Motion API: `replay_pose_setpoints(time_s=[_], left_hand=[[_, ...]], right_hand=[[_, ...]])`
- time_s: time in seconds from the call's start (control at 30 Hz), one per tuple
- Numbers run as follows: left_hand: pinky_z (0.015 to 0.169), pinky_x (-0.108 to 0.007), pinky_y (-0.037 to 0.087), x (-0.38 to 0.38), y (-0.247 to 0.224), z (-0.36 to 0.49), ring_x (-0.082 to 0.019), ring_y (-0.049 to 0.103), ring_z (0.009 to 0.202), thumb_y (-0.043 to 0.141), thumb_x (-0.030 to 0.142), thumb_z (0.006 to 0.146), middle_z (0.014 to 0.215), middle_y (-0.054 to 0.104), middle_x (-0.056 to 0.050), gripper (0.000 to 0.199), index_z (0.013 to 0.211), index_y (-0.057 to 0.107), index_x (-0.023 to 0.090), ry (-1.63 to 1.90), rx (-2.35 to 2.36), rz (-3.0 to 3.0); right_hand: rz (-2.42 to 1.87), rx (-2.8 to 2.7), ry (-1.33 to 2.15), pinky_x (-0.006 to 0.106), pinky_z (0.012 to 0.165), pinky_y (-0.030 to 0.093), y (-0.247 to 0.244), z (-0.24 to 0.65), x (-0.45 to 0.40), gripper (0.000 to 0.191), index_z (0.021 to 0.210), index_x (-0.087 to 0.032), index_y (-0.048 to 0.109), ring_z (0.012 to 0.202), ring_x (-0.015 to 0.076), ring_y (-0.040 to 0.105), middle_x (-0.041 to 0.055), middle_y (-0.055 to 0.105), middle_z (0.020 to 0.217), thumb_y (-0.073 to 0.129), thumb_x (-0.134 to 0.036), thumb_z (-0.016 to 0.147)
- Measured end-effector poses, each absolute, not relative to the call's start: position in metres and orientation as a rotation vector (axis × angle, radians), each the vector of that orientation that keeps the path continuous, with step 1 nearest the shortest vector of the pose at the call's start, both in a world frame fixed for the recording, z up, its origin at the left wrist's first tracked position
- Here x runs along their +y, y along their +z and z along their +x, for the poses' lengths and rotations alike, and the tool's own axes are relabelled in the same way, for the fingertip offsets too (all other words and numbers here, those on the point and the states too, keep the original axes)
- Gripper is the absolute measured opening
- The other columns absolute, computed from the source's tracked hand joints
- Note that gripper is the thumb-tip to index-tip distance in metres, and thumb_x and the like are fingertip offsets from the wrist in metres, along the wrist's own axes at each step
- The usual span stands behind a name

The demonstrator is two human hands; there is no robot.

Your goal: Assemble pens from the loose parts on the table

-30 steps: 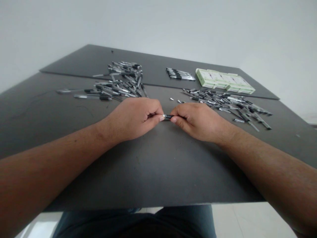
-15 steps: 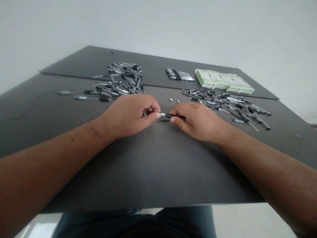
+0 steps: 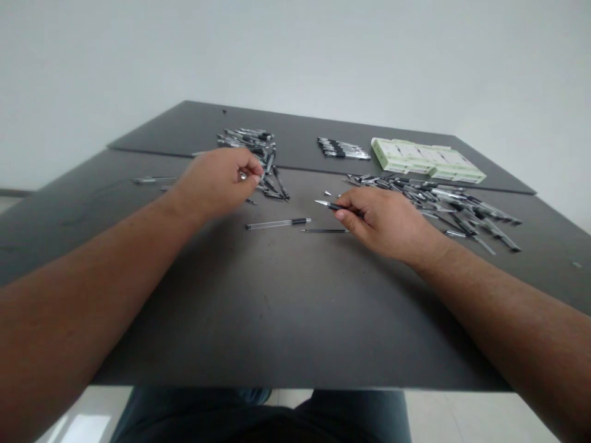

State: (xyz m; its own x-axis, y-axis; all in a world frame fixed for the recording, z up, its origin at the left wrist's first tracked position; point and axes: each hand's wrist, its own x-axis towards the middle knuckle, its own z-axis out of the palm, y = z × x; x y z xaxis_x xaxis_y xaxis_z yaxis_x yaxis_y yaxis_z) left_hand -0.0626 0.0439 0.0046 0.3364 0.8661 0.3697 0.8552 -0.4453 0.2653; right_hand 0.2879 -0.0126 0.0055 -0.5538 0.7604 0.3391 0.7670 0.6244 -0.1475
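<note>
My right hand (image 3: 376,221) is closed round a black-gripped pen (image 3: 329,204), its silver tip pointing left. At the near edge of the left pile of pens (image 3: 244,138), my left hand (image 3: 221,181) is closed, with thumb and index finger pinched; what sits between them is too small to name. A clear pen barrel with a black grip (image 3: 277,224) lies on the table between the hands. Just right of it lies a thin dark refill (image 3: 325,231), partly below my right hand. A small silver tip (image 3: 327,193) rests beyond the held pen.
A pile of pens and parts (image 3: 443,203) spreads to the right of my right hand. Farther back are a row of pens (image 3: 344,149) and green-and-white boxes (image 3: 427,161). The dark table (image 3: 277,320) has a seam across its far part.
My left hand has left the pen tip and moved left and away to the left pile. The pen in my right hand now shows its silver tip. The clear barrel and refill are uncovered.
</note>
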Motion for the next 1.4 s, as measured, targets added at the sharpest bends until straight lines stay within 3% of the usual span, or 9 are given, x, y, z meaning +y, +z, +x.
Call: replay_pose_setpoints(time_s=[0.13,0.23,0.63,1.0,1.13,1.4], left_hand=[[0.127,-0.053,0.057,0.059,-0.016,-0.059,-0.037,0.076,0.140,0.056,0.036,0.107,0.140,0.088,-0.014,0.051,0.142,0.088,0.017,0.506,1.387,2.862],[0.127,-0.063,0.056,0.071,-0.028,-0.056,-0.044,0.075,0.147,0.053,0.040,0.109,0.143,0.088,-0.019,0.057,0.147,0.088,0.016,0.461,1.363,2.936],[0.119,-0.061,0.057,0.076,-0.032,-0.051,-0.043,0.079,0.135,0.061,0.038,0.106,0.123,0.091,-0.017,0.040,0.120,0.094,0.021,0.365,1.394,2.967],[0.120,-0.057,0.057,0.068,-0.028,-0.047,-0.039,0.084,0.127,0.053,0.040,0.107,0.123,0.093,-0.014,0.050,0.127,0.095,0.023,0.176,1.358,2.992],[0.120,-0.057,0.060,0.062,-0.022,-0.046,-0.039,0.085,0.126,0.055,0.039,0.106,0.121,0.093,-0.014,0.045,0.123,0.092,0.021,0.340,1.423,2.884],[0.101,-0.045,0.064,0.024,-0.004,-0.035,-0.030,0.082,0.105,0.059,0.042,0.110,0.116,0.089,-0.011,0.037,0.129,0.083,0.021,0.732,1.367,2.603]], right_hand=[[-1.228,-2.488,-0.034,0.037,0.083,0.051,0.005,0.287,-0.012,0.028,0.121,-0.020,0.087,0.096,0.0293,0.080,0.0110,0.089,0.106,0.065,-0.036,0.115],[-1.209,-2.482,-0.044,0.037,0.082,0.051,0.003,0.287,-0.012,0.026,0.121,-0.021,0.087,0.095,0.0286,0.080,0.0102,0.089,0.105,0.066,-0.036,0.114],[-1.181,-2.514,-0.003,0.036,0.082,0.048,0.002,0.285,-0.012,0.026,0.121,-0.021,0.086,0.094,0.0278,0.077,0.0102,0.088,0.105,0.066,-0.036,0.113],[-1.193,-2.538,0.024,0.037,0.080,0.046,0.003,0.285,-0.013,0.030,0.121,-0.020,0.086,0.091,0.0277,0.075,0.0105,0.086,0.102,0.064,-0.038,0.113],[-1.184,-2.538,0.026,0.037,0.083,0.049,0.002,0.286,-0.012,0.030,0.122,-0.020,0.087,0.094,0.0283,0.077,0.0109,0.087,0.104,0.064,-0.038,0.113],[-1.111,-2.508,-0.028,0.042,0.099,0.059,-0.001,0.287,-0.012,0.035,0.132,-0.019,0.090,0.110,0.0323,0.081,0.0143,0.090,0.117,0.061,-0.029,0.114]])
